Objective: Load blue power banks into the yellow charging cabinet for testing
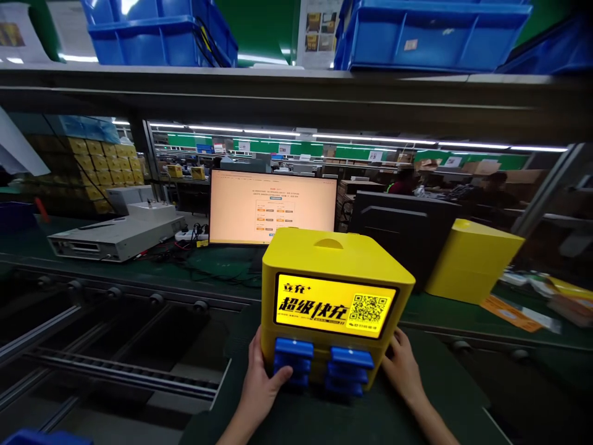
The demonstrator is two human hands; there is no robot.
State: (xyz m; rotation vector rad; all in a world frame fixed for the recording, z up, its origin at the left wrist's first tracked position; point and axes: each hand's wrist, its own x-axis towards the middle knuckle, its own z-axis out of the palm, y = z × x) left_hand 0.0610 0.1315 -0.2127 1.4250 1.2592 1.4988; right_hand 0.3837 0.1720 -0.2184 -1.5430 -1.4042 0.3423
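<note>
- Now my left hand (259, 389) cups the yellow charging box (333, 296) at its lower left corner, thumb on a blue power bank (291, 358).
- My right hand (402, 371) presses flat against its lower right side.
- Behind the box glows the monitor (264, 207).
- Left of the box the conveyor rails (115, 364) gape; I judge a sideways slip could tip it there.

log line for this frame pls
left hand: on blue power banks | right hand: grips yellow charging station | lit monitor behind
</note>
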